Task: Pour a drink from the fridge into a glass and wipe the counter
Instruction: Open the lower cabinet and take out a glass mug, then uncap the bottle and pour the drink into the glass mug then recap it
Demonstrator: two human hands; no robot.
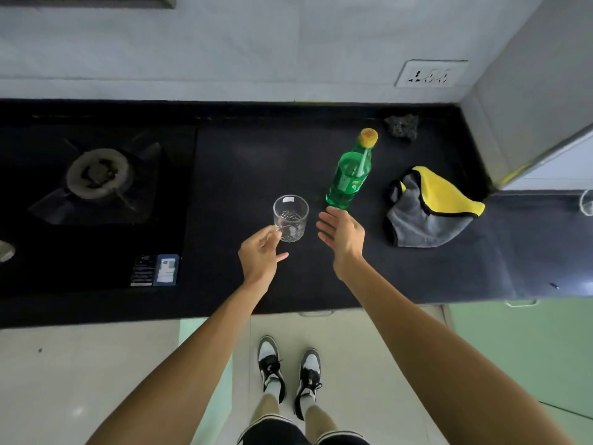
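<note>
Two hands: left grip (pixel 261 252) on glass (pixel 291 218) unclear; right grip (pixel 341 234) wide beside bottle (pixel 348 178).

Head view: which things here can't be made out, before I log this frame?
All from the head view:
- Left hand at the glass: grip or mere touch unclear from above.
- Bottle: label too small to read.
- Clear object, right edge: cut off by the frame.
- Dark lump behind the bottle: too dim to identify.
</note>
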